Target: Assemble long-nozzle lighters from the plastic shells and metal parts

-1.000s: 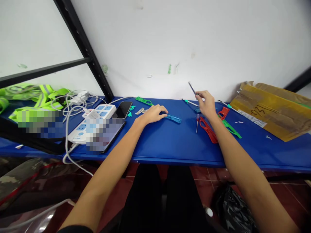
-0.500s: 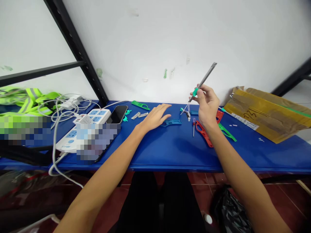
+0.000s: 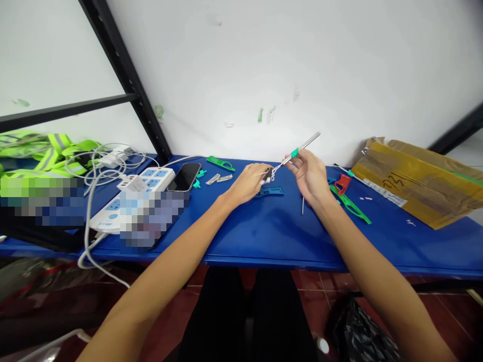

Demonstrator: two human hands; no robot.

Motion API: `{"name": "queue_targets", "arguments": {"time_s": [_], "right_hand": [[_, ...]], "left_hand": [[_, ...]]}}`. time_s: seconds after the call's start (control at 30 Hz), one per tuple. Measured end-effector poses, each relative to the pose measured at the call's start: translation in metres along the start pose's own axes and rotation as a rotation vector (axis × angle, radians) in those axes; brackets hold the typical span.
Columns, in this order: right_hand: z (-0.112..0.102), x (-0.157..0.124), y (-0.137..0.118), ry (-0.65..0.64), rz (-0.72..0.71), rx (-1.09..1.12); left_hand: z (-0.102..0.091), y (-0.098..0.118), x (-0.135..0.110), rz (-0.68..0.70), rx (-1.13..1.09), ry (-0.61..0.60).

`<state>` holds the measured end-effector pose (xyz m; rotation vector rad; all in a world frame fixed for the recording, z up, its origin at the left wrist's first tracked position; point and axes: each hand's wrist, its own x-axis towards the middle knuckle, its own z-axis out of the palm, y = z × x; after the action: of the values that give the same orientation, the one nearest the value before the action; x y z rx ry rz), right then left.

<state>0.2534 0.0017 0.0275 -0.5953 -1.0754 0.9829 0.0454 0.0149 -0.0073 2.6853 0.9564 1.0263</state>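
My right hand grips a slim silvery metal rod with a green collar, its far end pointing up and right. White cords run from the rod's lower end to a small dark and white piece. My left hand is closed on that piece, just above the table. Below it lies a blue plastic handle-shaped part, partly covered by the left hand. A thin screwdriver shaft shows beside my right wrist; its handle is hidden.
Right of my forearm lie a red part and a green part, near a taped cardboard box. To the left are another green part, small metal pieces, a phone, a power strip and cables.
My right hand has moved down and left, tilting the rod flatter. My left hand has shifted slightly right and taken hold of the small dark piece on the cords.
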Motion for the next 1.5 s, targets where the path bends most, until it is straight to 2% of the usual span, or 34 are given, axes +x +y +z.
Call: {"name": "queue_targets", "arguments": {"time_s": [0.07,0.13,0.27,0.4,0.5,0.57,0.67,0.8,0.93,1.07,1.17,1.23,1.37,1.5], "right_hand": [[-0.002,0.002,-0.001,-0.052,0.009,-0.061],[-0.008,0.007,-0.005,-0.059,-0.06,-0.116],[-0.027,0.021,-0.015,0.065,-0.205,-0.094],[-0.036,0.027,-0.012,0.101,-0.2,-0.058],[-0.035,0.024,-0.006,0.116,-0.235,-0.072],[-0.03,0.02,-0.001,0.114,-0.201,-0.092],[-0.021,0.012,0.008,0.083,-0.104,-0.169],[-0.015,0.008,0.019,-0.001,-0.103,-0.199],[-0.029,0.02,0.015,-0.025,-0.092,-0.108],[-0.042,0.026,0.0,-0.094,-0.044,-0.144],[-0.035,0.019,-0.007,-0.175,0.058,-0.154],[-0.027,0.013,-0.008,-0.194,0.101,-0.127],[-0.015,0.006,-0.007,-0.199,0.154,-0.059],[-0.011,0.003,-0.005,-0.187,0.205,-0.053]], "left_hand": [[-0.01,0.002,-0.001,-0.048,0.047,-0.035],[-0.018,0.003,-0.001,-0.136,0.085,-0.062],[-0.029,0.001,-0.004,-0.276,0.163,-0.052],[-0.038,-0.006,-0.009,-0.318,0.222,-0.043],[-0.042,-0.009,-0.011,-0.312,0.199,-0.008],[-0.043,-0.007,-0.012,-0.273,0.137,-0.031],[-0.039,0.0,-0.012,-0.206,0.05,-0.103],[-0.034,0.003,-0.01,-0.202,0.019,-0.117],[-0.036,-0.005,-0.011,-0.256,0.021,-0.129],[-0.037,-0.013,-0.013,-0.309,0.117,-0.113],[-0.028,-0.019,-0.011,-0.387,0.213,-0.069],[-0.019,-0.023,-0.006,-0.412,0.284,-0.081],[0.001,-0.034,0.006,-0.359,0.377,-0.166],[0.011,-0.043,0.01,-0.32,0.388,-0.196]]}}
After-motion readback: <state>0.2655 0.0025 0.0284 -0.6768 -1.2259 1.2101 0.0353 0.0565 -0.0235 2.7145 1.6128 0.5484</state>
